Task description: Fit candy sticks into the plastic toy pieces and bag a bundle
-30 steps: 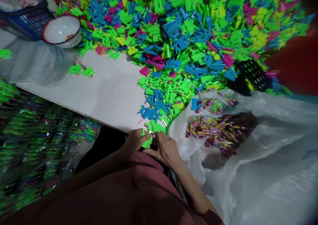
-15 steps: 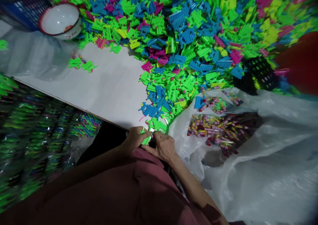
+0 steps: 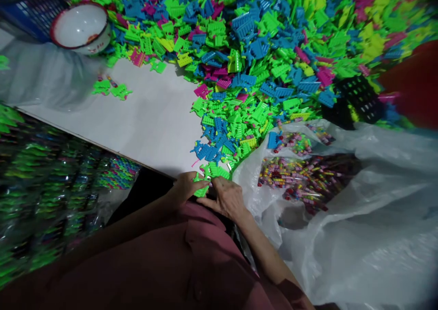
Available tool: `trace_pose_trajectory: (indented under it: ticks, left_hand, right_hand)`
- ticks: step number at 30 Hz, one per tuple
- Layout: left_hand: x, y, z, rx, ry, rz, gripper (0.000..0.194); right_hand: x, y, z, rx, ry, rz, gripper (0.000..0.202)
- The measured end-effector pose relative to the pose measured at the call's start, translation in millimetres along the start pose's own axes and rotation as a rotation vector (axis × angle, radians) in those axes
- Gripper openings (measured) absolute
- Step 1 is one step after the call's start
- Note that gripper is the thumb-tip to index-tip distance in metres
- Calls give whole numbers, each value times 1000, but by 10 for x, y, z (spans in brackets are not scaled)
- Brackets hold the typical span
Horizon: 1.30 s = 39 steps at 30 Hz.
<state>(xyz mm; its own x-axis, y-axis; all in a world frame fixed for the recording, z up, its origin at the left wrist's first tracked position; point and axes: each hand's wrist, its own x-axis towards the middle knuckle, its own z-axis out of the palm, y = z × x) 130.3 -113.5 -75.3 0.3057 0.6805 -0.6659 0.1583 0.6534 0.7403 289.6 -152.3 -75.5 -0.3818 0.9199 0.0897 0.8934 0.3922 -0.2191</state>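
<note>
You won't find readable text here. Plastic pieces (image 3: 246, 50) in heap at 12 o'clock: plain colours, no lettering visible. Small wrapped items in clear bag (image 3: 308, 178) at 3 o'clock: printed wrappers, too blurred and small to read. White bowl (image 3: 81, 27) at 10 o'clock: reddish mark on side, can't make it out. Packets (image 3: 51, 187) at 9 o'clock: no legible labels.

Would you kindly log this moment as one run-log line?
left hand: holds green plastic piece | right hand: on same piece | at table edge | plastic bag to the right
</note>
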Motion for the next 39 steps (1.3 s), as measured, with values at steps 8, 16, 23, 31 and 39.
trace_pose_trajectory:
  ticks: [8,16,23,31,39]
  left_hand:
    - [33,-53,-134,-588,-498,-197,32]
    - [6,-11,-97,-565,-340,-201,33]
    - [2,9,-18,-446,-231,-69,38]
    - [-15,-27,5,-390,-168,-24,40]
    - [6,-13,28,-337,-130,32,34]
  right_hand:
    - [18,91,-146,118,0,-49,55]
    - [4,74,-80,128,7,-43,56]
    - [10,79,-76,87,-22,-23,57]
    - [-8,46,-72,25,-46,-8,53]
    - [-14,-4,-6,1,-24,-17,46]
